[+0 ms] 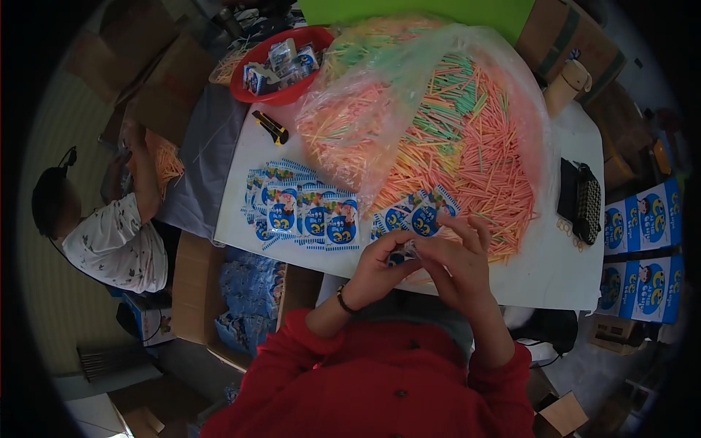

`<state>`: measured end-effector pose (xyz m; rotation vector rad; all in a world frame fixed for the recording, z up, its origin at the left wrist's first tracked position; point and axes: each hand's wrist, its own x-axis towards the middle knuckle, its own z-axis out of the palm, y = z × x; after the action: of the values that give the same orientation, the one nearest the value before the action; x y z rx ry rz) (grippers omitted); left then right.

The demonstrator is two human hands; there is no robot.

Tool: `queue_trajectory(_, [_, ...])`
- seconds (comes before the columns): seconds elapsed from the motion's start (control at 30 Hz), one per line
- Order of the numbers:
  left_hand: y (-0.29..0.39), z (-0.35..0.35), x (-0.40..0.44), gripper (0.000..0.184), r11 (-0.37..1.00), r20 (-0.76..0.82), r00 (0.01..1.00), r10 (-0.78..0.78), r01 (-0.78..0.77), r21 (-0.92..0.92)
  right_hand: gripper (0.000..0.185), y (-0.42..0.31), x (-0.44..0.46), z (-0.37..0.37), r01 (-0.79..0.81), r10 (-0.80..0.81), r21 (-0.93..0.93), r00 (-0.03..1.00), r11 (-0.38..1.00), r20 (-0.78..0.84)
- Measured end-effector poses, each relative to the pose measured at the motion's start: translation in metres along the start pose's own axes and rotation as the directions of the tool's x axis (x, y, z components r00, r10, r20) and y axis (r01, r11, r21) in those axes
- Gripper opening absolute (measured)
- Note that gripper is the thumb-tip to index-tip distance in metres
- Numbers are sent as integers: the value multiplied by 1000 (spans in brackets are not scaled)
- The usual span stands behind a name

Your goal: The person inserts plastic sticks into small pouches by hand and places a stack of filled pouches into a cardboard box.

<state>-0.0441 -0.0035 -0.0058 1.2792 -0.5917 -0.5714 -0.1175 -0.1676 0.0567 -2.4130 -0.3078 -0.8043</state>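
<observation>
At the table's front edge, my left hand [378, 269] and my right hand [461, 264] meet, both closed with the fingertips on a small clear plastic packet [406, 252]. Fingers cover most of it, so its contents are hard to make out. Just beyond my hands lie a few blue-and-white printed packets [425, 219], at the edge of a big heap of thin pink, green and yellow sticks [475, 146]. A clear plastic bag [409, 139] partly covers that heap. More of the printed packets [312, 214] are spread in overlapping rows to the left.
A red basin [276, 98] of small packs and a yellow-black box cutter [272, 128] sit at the table's left. A patterned pouch [588, 204] lies right. Below left, an open carton [196, 292] holds blue packets. Another person [120, 233] works at far left.
</observation>
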Motion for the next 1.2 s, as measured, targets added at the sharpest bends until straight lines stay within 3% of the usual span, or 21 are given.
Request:
queue_trajectory(0.1, [-7, -4, -9, 36, 999, 29, 999, -43, 43, -20, 23, -6, 3, -3, -33, 32, -36, 999, 999, -12])
queue_trajectory(0.17, [2, -2, -13, 35, 978, 112, 993, -48, 69, -194, 22, 2, -3, 1, -67, 66, 11, 995, 998, 68])
queue_trajectory(0.2, [3, -1, -14, 35, 979, 118, 992, -50, 72, -192, 22, 2, -5, 3, -72, 71, 10, 995, 997, 63])
queue_trajectory(0.27, [3, 0, -16, 37, 973, 122, 992, -38, 65, -221, 20, 0, -7, 6, -212, 223, 165, 974, 963, -50])
queue_trajectory(0.4, [2, -5, -18, 36, 981, 103, 994, -19, 39, -191, 18, -8, -6, 7, -125, 125, 81, 992, 989, -1])
queue_trajectory(0.47, [5, -9, -19, 39, 993, -57, 997, 57, -63, -104, 15, -13, 3, -7, -77, 76, -39, 997, 996, -26])
queue_trajectory(0.5, [7, -15, -17, 39, 992, -49, 997, 54, -59, -110, 15, -7, -1, -9, -84, 83, -46, 996, 995, -27])
queue_trajectory(0.57, [13, -39, -8, 47, 998, -407, 913, -21, 41, 41, 16, 11, -13, -22, -232, 239, 59, 950, 971, -201])
queue_trajectory(0.6, [18, -58, -3, 49, 855, -371, 912, 173, 48, 516, 17, 15, -16, -30, -253, 282, 142, 923, 957, -263])
queue_trajectory(0.63, [21, -74, 2, 51, 501, -245, 911, 333, 49, 864, 17, 20, -22, -35, -259, 285, 129, 921, 957, -265])
queue_trajectory(0.67, [23, -79, 7, 51, 508, -240, 913, 331, 42, 860, 16, 26, -30, -39, -301, 342, 173, 886, 938, -311])
queue_trajectory(0.7, [25, -81, 12, 54, 165, -162, 860, 483, 93, 982, 15, 31, -35, -42, -335, 394, 218, 848, 917, -355])
queue_trajectory(0.73, [25, -80, 17, 58, -192, -30, 805, 593, 178, 965, 15, 35, -40, -46, -336, 391, 207, 847, 919, -360])
queue_trajectory(0.8, [16, -67, 20, 51, -169, 3, 778, 628, 133, 977, 14, 37, -53, -53, -501, 513, 132, 783, 855, -352])
queue_trajectory(0.87, [17, -36, 25, 45, 3, 126, 849, 513, -149, 989, 14, 44, -61, -57, -567, 554, 54, 775, 822, -303])
queue_trajectory(0.93, [13, -10, 41, 43, 69, 123, 881, 458, -173, 982, 17, 48, -63, -59, -611, 585, -22, 767, 791, -262])
queue_trajectory(1.0, [7, 5, 58, 39, 214, 85, 949, 303, -155, 964, 26, 48, -63, -59, -536, 546, -239, 837, 809, -29])
queue_trajectory(1.03, [2, 5, 64, 39, 218, 88, 947, 308, -161, 963, 38, 47, -64, -58, -476, 508, -291, 860, 830, 44])
queue_trajectory(1.13, [-10, 6, 73, 34, 288, 95, 964, 250, -168, 943, 41, 54, -67, -46, -346, 449, -420, 876, 839, 176])
queue_trajectory(1.2, [-9, 3, 73, 32, 340, 83, 971, 222, -157, 927, 38, 60, -62, -37, -305, 433, -478, 883, 823, 181])
